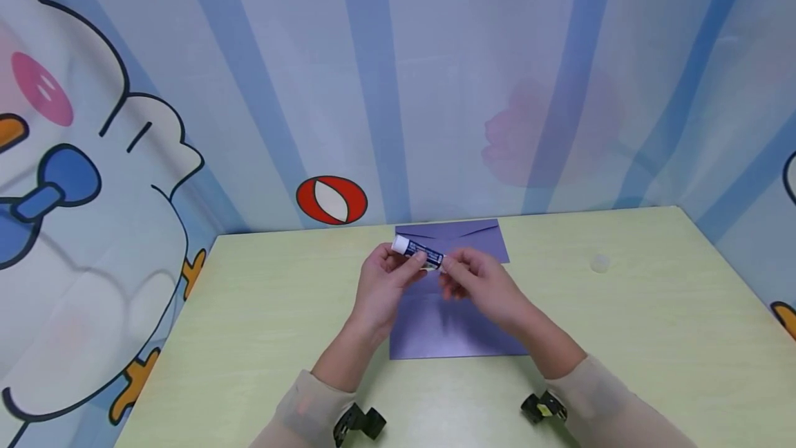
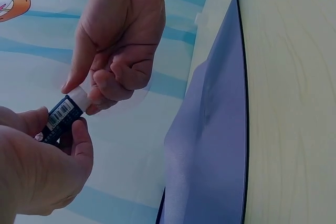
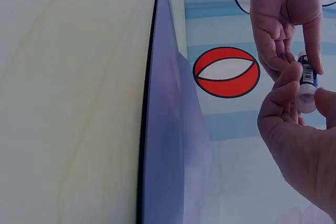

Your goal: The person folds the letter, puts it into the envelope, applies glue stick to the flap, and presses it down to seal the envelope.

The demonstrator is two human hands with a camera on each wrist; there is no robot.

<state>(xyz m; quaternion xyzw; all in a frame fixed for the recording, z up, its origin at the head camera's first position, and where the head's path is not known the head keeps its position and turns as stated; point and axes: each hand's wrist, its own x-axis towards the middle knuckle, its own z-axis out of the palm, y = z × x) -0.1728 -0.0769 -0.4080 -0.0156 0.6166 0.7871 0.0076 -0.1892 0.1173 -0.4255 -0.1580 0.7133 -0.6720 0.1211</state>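
Observation:
A small glue stick [image 1: 423, 252], dark blue with white ends, is held tilted above the table between both hands. My left hand [image 1: 382, 289] grips its printed barrel between thumb and fingers, with the longer white end sticking out to the left. The thumb and fingers of my right hand [image 1: 488, 289] pinch the opposite white end, which shows well in the right wrist view, where a barcode label [image 3: 308, 73] is also visible. Beneath the hands lies a purple envelope [image 1: 457, 330], its flap [image 1: 479, 240] unfolded toward the back; the forearms and hands hide part of it.
A pale wood-look table [image 1: 280, 310] carries the envelope. To the right lies a small translucent round piece [image 1: 600, 263]. Behind the table hangs a blue-striped printed backdrop [image 1: 448, 88] with cartoon figures. Black wrist cameras [image 1: 361, 424] sit at both sleeves.

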